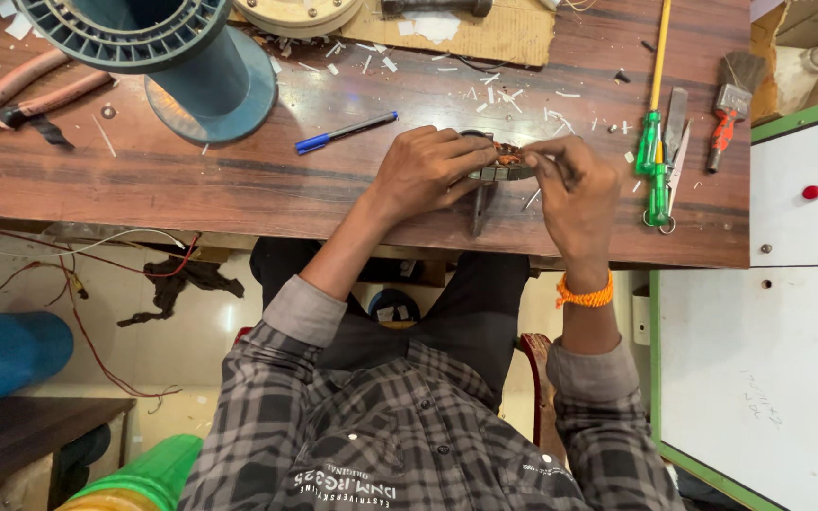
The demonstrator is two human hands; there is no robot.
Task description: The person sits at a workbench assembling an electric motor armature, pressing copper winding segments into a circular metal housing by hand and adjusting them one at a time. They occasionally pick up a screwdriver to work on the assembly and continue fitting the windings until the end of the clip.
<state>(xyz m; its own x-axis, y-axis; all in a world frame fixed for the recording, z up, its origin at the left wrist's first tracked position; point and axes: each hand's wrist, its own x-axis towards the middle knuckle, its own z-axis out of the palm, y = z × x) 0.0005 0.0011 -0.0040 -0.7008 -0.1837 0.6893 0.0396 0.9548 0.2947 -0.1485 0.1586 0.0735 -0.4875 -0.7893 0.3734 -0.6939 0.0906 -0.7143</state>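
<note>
Both hands, left hand [425,172] and right hand [575,185], clenched around small copper-wound motor part [502,163] on wooden table [239,185].

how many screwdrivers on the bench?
1 that I can tell: a green-handled screwdriver with a yellow shaft, lying right of the right hand. Flat metal tools beside it are not clearly screwdrivers; hands may hide others.

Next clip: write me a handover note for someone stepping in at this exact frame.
Left hand: grips the small metal part with copper windings at the wooden table's front edge.
Right hand: fingers pinch at the part's right end.
Nearby: blue pen to the left, green screwdrivers to the right, paper scraps scattered about.
Done or left: cannot tell; the hands hide most of the part.
</note>
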